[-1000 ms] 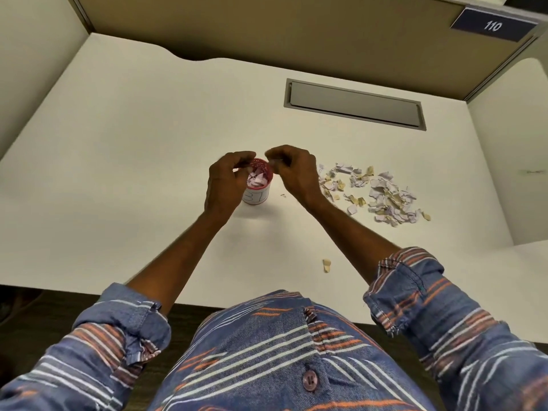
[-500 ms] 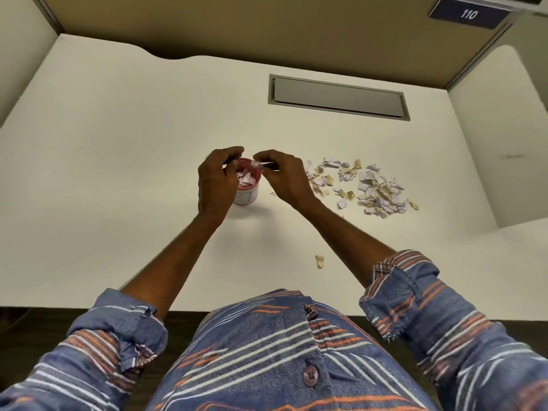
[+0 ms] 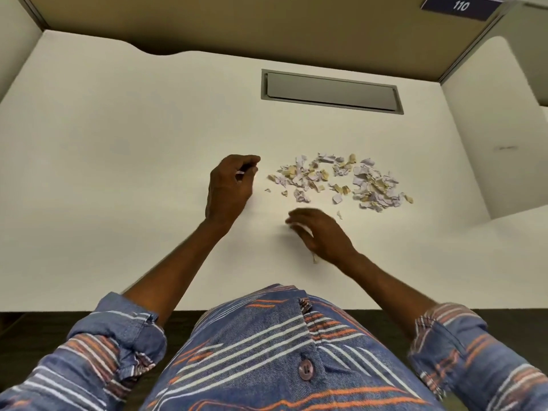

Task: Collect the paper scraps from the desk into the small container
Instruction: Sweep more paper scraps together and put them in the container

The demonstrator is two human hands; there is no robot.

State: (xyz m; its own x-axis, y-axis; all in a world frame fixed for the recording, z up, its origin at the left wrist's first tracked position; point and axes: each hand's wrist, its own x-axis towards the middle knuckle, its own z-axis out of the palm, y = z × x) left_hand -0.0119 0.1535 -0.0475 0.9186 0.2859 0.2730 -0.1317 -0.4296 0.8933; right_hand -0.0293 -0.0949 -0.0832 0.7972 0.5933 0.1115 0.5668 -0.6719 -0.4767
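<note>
My left hand [image 3: 229, 188] is curled over the small container [image 3: 239, 172], which is hidden except for a pink-white sliver between the fingers. To its right a pile of white and tan paper scraps [image 3: 367, 185] is spread over the white desk [image 3: 118, 143]. My right hand [image 3: 321, 234] hovers low over the desk nearer to me, below the pile, fingers loosely extended and blurred; something pale shows at the fingertips. One lone scrap [image 3: 314, 258] peeks out from under that wrist, and another small scrap [image 3: 339, 214] lies just beyond the hand.
A grey recessed cable hatch [image 3: 330, 91] is set into the desk behind the pile. A white side panel [image 3: 489, 129] bounds the right, a tan back wall the far side. A sign reading 110 [image 3: 459, 6] hangs at top right.
My right hand has left the container's mouth and pulled back toward me, near the lone scrap. My left hand now covers the container. The view has shifted.
</note>
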